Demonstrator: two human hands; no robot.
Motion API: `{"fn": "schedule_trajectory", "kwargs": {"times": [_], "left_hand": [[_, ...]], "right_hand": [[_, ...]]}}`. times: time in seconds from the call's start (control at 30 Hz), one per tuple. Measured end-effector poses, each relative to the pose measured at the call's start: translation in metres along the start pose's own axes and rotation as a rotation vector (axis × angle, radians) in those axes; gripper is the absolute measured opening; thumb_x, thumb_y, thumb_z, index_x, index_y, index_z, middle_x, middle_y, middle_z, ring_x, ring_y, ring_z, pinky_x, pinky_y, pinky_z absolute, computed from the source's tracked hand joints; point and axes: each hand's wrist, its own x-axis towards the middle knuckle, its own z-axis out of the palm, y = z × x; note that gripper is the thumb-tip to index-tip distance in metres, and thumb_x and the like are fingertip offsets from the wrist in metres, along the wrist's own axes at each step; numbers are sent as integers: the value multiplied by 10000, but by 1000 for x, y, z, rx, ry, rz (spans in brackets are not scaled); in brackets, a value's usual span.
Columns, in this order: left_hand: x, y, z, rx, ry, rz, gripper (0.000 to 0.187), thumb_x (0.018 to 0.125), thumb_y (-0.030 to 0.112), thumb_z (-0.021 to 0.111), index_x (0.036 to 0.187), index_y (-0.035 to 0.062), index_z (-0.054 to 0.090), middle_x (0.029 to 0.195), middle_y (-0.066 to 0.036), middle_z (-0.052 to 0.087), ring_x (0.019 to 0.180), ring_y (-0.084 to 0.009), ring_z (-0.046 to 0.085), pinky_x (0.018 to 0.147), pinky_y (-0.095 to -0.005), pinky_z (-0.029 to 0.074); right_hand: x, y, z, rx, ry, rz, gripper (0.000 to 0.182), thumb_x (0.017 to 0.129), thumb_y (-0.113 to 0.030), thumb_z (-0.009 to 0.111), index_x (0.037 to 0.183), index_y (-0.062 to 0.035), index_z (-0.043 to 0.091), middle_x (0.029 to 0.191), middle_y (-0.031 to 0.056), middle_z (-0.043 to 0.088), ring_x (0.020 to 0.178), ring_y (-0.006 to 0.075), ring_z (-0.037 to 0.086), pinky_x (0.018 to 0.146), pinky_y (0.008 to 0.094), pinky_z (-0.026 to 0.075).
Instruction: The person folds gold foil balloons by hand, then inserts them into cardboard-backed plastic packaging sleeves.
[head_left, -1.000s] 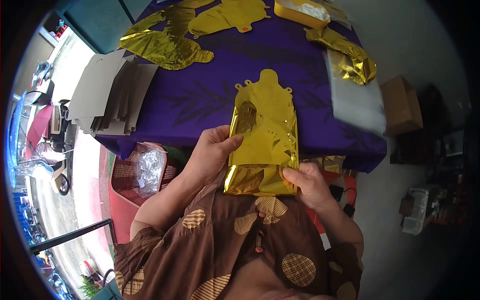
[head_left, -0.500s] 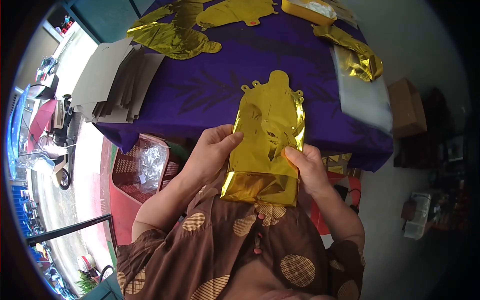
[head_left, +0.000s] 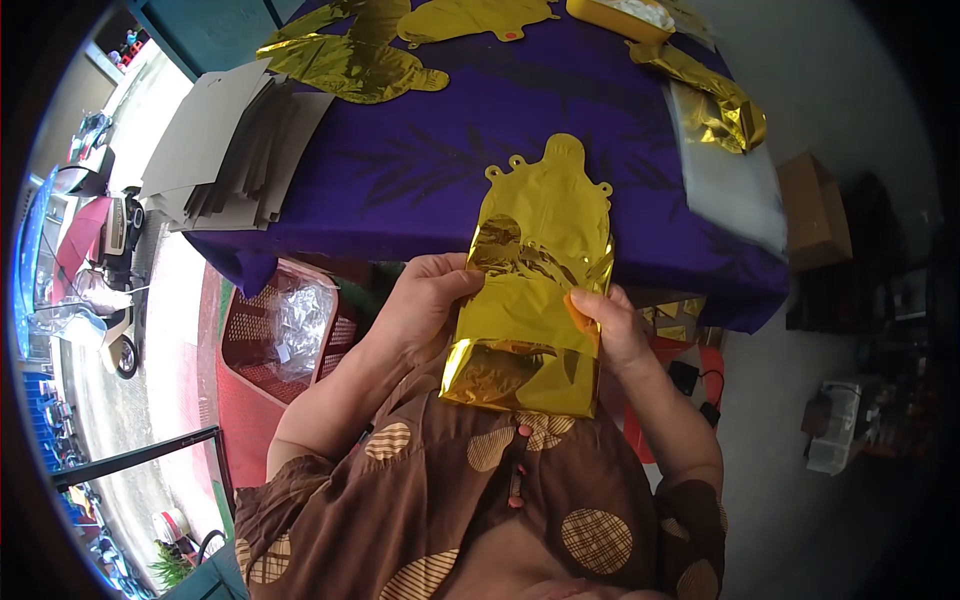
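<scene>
A folded gold foil balloon (head_left: 540, 290) with small ring tabs and a rounded neck at its top is stretched between my hands. My left hand (head_left: 435, 295) pinches its left edge, thumb on top. On the right edge, my right hand (head_left: 610, 320) presses its thumb on the foil, with something orange at the thumb tip. The balloon's lower end is folded over near my shirt. Its top part lies over the front of the purple-covered table (head_left: 420, 150).
More gold foil balloons (head_left: 370, 75) lie at the back left. A stack of grey cards (head_left: 225, 150) sits at the left corner. Clear plastic sheets (head_left: 725, 185) and a crumpled gold balloon (head_left: 715, 95) are at right. Below stands a red basket (head_left: 255, 335) with clear wrapping.
The foil's surface has creased and caught light differently between my hands. Both hands keep their hold in nearly the same place. The view has shifted slightly.
</scene>
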Motion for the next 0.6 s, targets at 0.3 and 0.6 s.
{"fn": "schedule_trajectory", "kwargs": {"times": [0.3, 0.6], "left_hand": [[-4, 0, 14, -33, 113, 89, 260, 887, -62, 470, 1048, -102, 670, 942, -179, 710, 766, -196, 690, 748, -311, 583], [-3, 2, 1, 80, 4, 177, 234, 868, -105, 466, 928, -57, 687, 825, -133, 701, 714, -158, 670, 700, -280, 568]], "right_hand": [[8, 29, -17, -171, 93, -111, 93, 931, -93, 551, 901, -54, 630, 769, 9, 599, 659, 90, 527, 626, 252, 405], [9, 29, -26, 50, -219, -163, 183, 911, -23, 447, 809, -44, 598, 796, 29, 614, 717, 98, 563, 656, 230, 455]]}}
